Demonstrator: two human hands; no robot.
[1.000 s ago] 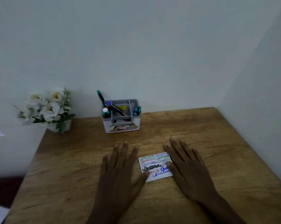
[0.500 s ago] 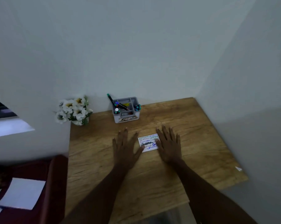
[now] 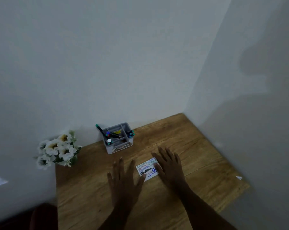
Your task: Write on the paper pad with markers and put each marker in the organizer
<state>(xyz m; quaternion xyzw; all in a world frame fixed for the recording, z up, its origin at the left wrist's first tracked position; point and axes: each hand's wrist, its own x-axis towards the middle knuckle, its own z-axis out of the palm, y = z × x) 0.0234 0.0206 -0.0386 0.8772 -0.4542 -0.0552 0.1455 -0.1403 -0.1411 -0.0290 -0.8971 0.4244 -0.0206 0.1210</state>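
A small white paper pad [image 3: 147, 168] covered with lines of coloured scribble lies on the wooden table [image 3: 198, 156]. My left hand [image 3: 123, 181] lies flat on the table just left of the pad, its thumb touching the pad's lower left edge. My right hand [image 3: 169, 165] lies flat with fingers spread over the pad's right edge. Neither hand holds anything. Behind the pad stands the grey organizer [image 3: 118, 140] with several markers [image 3: 113, 135] standing in its compartments, one green-capped marker [image 3: 99, 129] leaning out at the left.
A pot of white artificial flowers [image 3: 57, 150] stands at the table's back left corner. Walls close in behind and to the right of the table. A small white scrap [image 3: 238, 177] lies near the right edge. A dark red chair back [image 3: 42, 216] shows at the lower left.
The camera has pulled back and up, so the table looks smaller and more of the forearms show. Both hands stay flat beside the pad; nothing on the table has moved.
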